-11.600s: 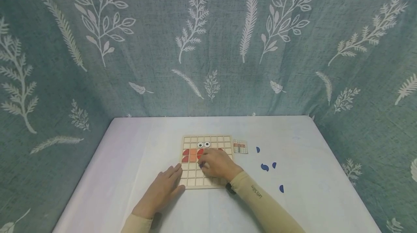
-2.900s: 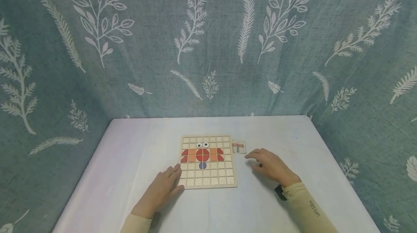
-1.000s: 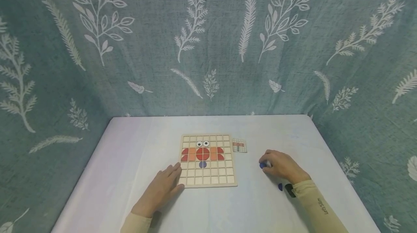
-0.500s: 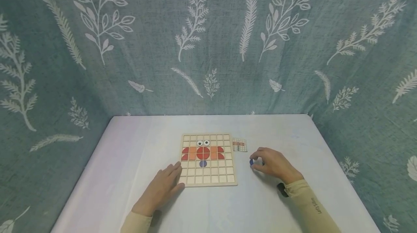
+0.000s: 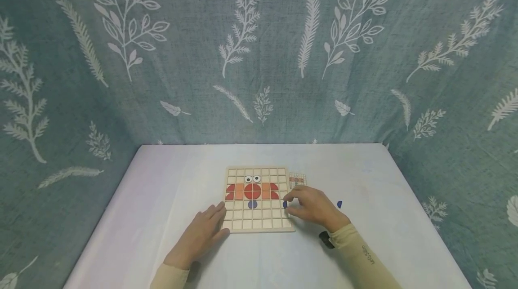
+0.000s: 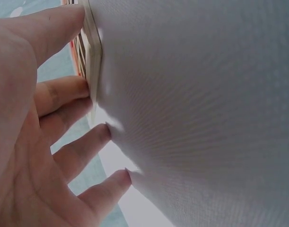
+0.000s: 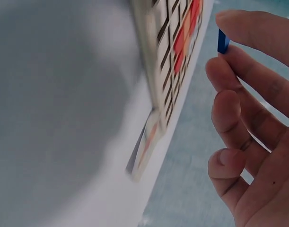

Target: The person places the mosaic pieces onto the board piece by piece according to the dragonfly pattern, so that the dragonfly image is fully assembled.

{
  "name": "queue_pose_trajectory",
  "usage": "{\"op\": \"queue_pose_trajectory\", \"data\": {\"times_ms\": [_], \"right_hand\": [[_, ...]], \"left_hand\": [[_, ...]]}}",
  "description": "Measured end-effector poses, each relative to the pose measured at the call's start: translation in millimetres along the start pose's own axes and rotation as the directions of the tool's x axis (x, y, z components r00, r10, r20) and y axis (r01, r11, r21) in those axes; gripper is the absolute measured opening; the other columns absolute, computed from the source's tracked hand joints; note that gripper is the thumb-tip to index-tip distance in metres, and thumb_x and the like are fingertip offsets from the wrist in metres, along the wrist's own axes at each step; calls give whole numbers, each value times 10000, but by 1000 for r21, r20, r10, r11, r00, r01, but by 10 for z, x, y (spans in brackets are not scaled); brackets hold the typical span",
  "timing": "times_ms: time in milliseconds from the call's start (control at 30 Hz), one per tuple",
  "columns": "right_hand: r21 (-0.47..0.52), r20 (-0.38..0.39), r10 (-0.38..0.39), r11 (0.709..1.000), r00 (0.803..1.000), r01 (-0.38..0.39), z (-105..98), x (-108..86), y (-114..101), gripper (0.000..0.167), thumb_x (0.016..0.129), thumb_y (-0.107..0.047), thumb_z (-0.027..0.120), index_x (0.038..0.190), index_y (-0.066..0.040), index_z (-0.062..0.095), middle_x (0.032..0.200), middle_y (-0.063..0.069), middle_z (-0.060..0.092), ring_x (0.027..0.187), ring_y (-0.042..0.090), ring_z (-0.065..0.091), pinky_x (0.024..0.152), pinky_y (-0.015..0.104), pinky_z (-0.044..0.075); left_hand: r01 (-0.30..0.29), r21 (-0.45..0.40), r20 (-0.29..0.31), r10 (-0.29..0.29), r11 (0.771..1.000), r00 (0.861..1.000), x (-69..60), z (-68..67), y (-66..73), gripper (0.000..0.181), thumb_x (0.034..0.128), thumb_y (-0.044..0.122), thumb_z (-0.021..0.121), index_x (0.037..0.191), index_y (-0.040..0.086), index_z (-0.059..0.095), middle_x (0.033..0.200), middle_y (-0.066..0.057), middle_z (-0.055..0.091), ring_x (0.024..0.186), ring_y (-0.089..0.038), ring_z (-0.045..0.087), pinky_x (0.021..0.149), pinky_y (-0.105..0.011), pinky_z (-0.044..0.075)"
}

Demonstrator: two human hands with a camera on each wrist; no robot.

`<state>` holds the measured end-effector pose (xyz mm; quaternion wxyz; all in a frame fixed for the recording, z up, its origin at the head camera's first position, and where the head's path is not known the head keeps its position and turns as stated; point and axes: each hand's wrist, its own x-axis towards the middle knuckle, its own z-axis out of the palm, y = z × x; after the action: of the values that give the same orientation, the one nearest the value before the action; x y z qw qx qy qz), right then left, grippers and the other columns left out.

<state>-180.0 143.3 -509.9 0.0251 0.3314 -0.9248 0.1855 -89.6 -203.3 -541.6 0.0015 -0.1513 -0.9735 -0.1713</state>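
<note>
My right hand pinches a small blue half-round tile between thumb and forefinger, over the right edge of the wooden grid board. The other fingers of that hand curl loosely in the right wrist view. My left hand lies with fingers extended against the board's left edge, thumb at its near corner. On the board, two white eye discs sit above a red circle of quarter pieces. Orange squares and red quarters flank it on both sides, and a blue disc sits below.
A small picture card lies against the board's upper right side, partly covered by my right hand. Another blue tile lies on the white table to the right. A patterned green cloth hangs behind and at the sides.
My right hand has carried the blue tile leftward from the table to the board's right edge. The left hand stays in place. Earlier, the blue disc was added to the board.
</note>
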Motion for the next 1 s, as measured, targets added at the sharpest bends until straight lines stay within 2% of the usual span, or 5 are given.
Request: {"op": "queue_pose_trajectory", "data": {"times_ms": [267,567,700,833,1000], "right_hand": [[47,1,-30,998,1000,30,93,158,-262,199,863,-327,808,1029,-216,791,1017,-88,708,908,115,668,754,297,586],[-3,-55,-107,994,993,107,215,326,-472,237,864,-348,802,1065,-224,784,1024,-99,716,860,84,661,700,236,565],[-12,-29,-98,995,995,98,276,408,-564,235,863,-364,804,1060,-236,783,1030,-106,711,891,63,652,716,229,564],[-1,11,-97,995,995,97,334,484,-644,185,868,-346,794,1027,-252,786,968,-100,693,796,34,584,649,198,517],[-25,16,-150,988,989,150,398,530,-715,152,856,-312,807,991,-244,790,972,-105,699,794,18,597,657,166,511]], "left_hand": [[5,-5,-1,-5,1000,1000,-1,-17,22,597,973,341,684,1434,-8,534,1528,-155,481,1400,-406,436,1125,-631,370],[27,-12,8,-27,1000,1000,-8,-10,15,609,974,333,685,1449,-7,517,1538,-153,469,1411,-405,422,1131,-632,361],[27,-18,12,-27,999,1000,-13,-9,5,607,974,334,683,1448,-7,518,1539,-159,466,1411,-411,419,1130,-640,356],[25,-11,17,-25,1000,1000,-11,-6,1,609,979,355,673,1450,1,519,1541,-155,463,1411,-409,418,1128,-645,355],[25,-7,17,-25,1000,1000,-2,3,2,602,983,359,665,1453,12,519,1544,-146,463,1410,-406,422,1127,-642,359]]}}
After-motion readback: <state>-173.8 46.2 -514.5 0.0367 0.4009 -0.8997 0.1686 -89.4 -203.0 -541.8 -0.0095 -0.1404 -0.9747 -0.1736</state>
